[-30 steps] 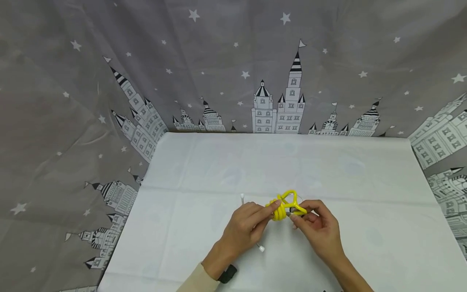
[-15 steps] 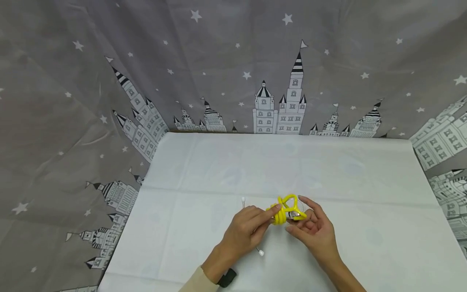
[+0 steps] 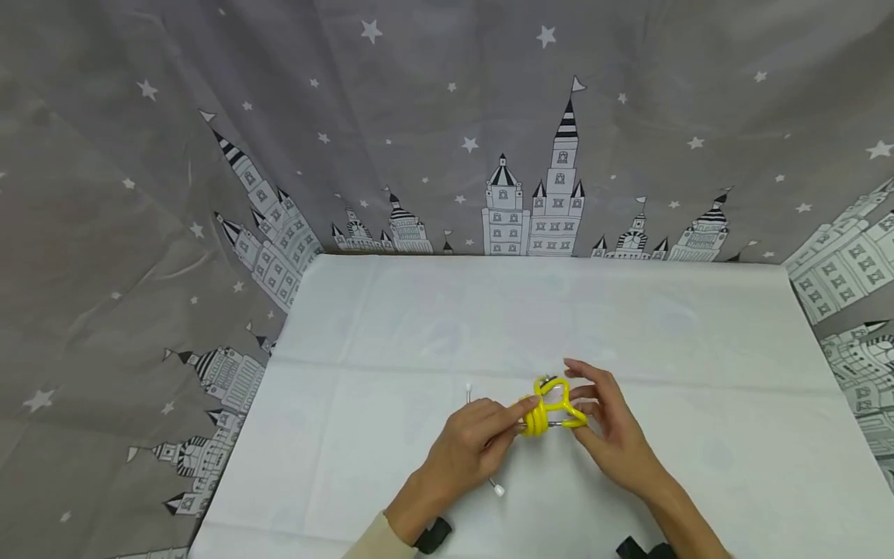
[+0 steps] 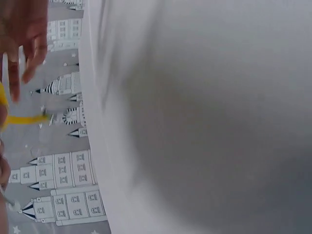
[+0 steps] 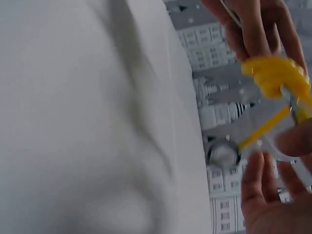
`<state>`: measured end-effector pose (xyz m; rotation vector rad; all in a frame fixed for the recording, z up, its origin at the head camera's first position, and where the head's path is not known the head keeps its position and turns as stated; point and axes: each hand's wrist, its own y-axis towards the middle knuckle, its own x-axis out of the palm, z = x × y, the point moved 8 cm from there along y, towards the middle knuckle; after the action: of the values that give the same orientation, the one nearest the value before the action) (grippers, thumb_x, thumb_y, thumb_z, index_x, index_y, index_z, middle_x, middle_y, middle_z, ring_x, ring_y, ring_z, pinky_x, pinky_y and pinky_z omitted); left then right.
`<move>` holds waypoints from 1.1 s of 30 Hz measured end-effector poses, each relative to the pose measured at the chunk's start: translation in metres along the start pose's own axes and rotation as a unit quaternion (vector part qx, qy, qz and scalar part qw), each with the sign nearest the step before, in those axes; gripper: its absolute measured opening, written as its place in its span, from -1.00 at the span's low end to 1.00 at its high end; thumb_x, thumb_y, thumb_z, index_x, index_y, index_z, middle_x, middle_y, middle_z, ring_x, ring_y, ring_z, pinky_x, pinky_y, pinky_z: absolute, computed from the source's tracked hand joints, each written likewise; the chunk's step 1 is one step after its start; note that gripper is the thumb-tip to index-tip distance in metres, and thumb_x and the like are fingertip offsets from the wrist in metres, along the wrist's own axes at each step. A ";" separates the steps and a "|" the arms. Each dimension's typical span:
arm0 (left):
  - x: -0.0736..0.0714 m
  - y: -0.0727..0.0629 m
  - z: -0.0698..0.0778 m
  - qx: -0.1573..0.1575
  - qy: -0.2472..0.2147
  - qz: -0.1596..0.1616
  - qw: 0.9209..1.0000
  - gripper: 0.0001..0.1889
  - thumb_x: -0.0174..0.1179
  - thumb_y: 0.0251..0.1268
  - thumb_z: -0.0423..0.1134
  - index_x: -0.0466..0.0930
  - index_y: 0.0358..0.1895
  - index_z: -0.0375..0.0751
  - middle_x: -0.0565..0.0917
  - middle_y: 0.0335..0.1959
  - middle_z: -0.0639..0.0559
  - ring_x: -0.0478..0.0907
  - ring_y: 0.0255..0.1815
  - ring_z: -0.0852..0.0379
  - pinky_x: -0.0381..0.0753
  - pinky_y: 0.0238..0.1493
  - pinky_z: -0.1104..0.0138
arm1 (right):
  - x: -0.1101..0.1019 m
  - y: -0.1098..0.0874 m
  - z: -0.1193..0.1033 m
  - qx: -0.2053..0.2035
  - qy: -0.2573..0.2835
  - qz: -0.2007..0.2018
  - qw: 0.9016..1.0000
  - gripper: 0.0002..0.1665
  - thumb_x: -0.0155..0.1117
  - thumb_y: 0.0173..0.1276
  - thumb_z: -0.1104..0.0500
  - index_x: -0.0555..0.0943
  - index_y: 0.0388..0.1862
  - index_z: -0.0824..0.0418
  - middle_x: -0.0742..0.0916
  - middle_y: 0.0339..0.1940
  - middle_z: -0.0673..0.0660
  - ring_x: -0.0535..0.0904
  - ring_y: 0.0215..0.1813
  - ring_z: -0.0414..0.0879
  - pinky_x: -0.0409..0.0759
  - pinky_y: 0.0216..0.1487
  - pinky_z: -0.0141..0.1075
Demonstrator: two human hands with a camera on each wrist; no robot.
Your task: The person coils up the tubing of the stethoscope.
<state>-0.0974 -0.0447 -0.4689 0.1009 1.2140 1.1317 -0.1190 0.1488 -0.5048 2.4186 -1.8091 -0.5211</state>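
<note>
In the head view a yellow coil with open loops point(image 3: 556, 405), perhaps a coated wire puzzle, is held over the white tabletop. My left hand point(image 3: 464, 442) grips its coiled end, index finger along the coils. A thin rod with white tips point(image 3: 498, 489) runs beneath that hand, its middle hidden. My right hand point(image 3: 618, 435) is at the looped end, fingers spread and fairly straight; the thumb is near the lower loop, contact unclear. A metal ring point(image 5: 224, 153) shows at the end of a yellow strand in the right wrist view. The left wrist view catches only part of the yellow loop point(image 4: 24, 119).
A white cloth-covered table point(image 3: 391, 326) lies below the hands. Behind it and at both sides hangs a grey curtain point(image 3: 419, 101) printed with castles and stars. Black bands point(image 3: 434, 536) are on the wrists.
The right hand has let go of the metal part by the loops and spread its fingers. The metal piece now shows at the upper loop. The left hand keeps its grip.
</note>
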 end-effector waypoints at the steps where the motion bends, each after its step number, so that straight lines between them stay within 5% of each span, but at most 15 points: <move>1: 0.000 0.000 0.000 0.003 -0.008 -0.002 1.000 -0.44 0.45 0.38 -0.36 0.64 0.44 -0.04 0.72 -0.40 0.23 0.57 -0.38 0.34 0.52 -0.22 0.58 | 0.000 0.003 0.002 0.003 -0.013 -0.017 1.000 0.04 0.13 0.27 0.71 0.28 0.70 0.15 0.44 0.55 0.13 0.52 0.16 -0.19 0.60 0.20 -0.48; 5: 0.000 0.001 0.006 0.020 -0.036 -0.007 0.999 -0.48 0.43 0.41 -0.35 0.65 0.42 -0.11 0.73 -0.38 0.22 0.53 -0.40 0.35 0.50 -0.20 0.61 | 0.004 0.007 0.013 0.013 -0.037 -0.060 0.997 -0.01 0.21 0.40 0.61 0.28 0.73 0.07 0.36 0.71 0.11 0.55 0.01 -0.21 0.60 0.05 -0.39; 9: 0.000 0.000 0.013 0.038 -0.047 -0.010 0.998 -0.50 0.41 0.44 -0.33 0.66 0.42 -0.13 0.69 -0.42 0.23 0.47 -0.44 0.37 0.50 -0.19 0.61 | 0.009 0.011 0.018 -0.008 -0.024 -0.068 0.997 -0.09 0.22 0.43 0.54 0.32 0.70 0.11 0.39 0.71 0.15 0.60 0.18 -0.23 0.59 0.19 -0.38; 15: 0.001 0.002 0.020 0.059 -0.048 -0.007 0.997 -0.49 0.42 0.43 -0.33 0.65 0.42 -0.14 0.65 -0.45 0.26 0.41 -0.48 0.39 0.50 -0.20 0.63 | 0.013 0.013 0.024 -0.006 -0.005 -0.070 0.998 -0.36 0.25 0.43 0.50 0.57 0.44 0.13 0.66 0.33 0.25 0.69 -0.13 -0.28 0.69 -0.14 -0.35; 20: -0.003 0.004 0.018 0.054 -0.046 0.000 0.997 -0.48 0.42 0.42 -0.32 0.64 0.42 -0.15 0.64 -0.46 0.26 0.46 -0.45 0.37 0.49 -0.20 0.62 | 0.006 0.010 0.028 0.016 -0.059 -0.030 0.998 -0.61 0.38 0.49 0.36 0.67 0.19 0.02 0.75 -0.03 0.07 0.60 -0.18 -0.28 0.58 -0.16 -0.34; 24: -0.006 0.005 0.014 0.042 -0.050 0.002 0.998 -0.49 0.42 0.42 -0.34 0.65 0.42 -0.17 0.70 -0.41 0.24 0.51 -0.41 0.35 0.49 -0.22 0.61 | -0.002 0.005 0.033 0.038 -0.098 0.014 0.994 -0.64 0.46 0.43 0.34 0.74 0.09 -0.03 0.58 -0.31 0.02 0.38 -0.25 -0.14 0.41 -0.26 -0.23; 29: -0.007 0.006 0.005 0.015 -0.060 0.007 0.998 -0.46 0.44 0.40 -0.36 0.64 0.43 -0.15 0.70 -0.40 0.24 0.50 -0.40 0.37 0.44 -0.25 0.65 | -0.004 -0.003 0.033 0.043 -0.099 0.050 0.993 -0.66 0.52 0.36 0.38 0.73 0.04 0.09 0.70 -0.22 -0.03 0.54 -0.10 -0.26 0.49 -0.02 -0.43; 33: -0.009 0.006 -0.004 -0.008 -0.063 0.017 0.998 -0.46 0.44 0.39 -0.37 0.65 0.43 -0.13 0.68 -0.40 0.22 0.49 -0.42 0.35 0.44 -0.30 0.65 | 0.002 -0.008 0.031 0.036 -0.034 0.056 0.997 -0.65 0.48 0.39 0.43 0.57 0.02 0.18 0.84 -0.25 0.01 0.60 -0.13 -0.32 0.51 -0.02 -0.49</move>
<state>-0.1037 -0.0502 -0.4609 0.1788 1.0950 1.1472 -0.1214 0.1540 -0.5363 2.3545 -2.0102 -0.5437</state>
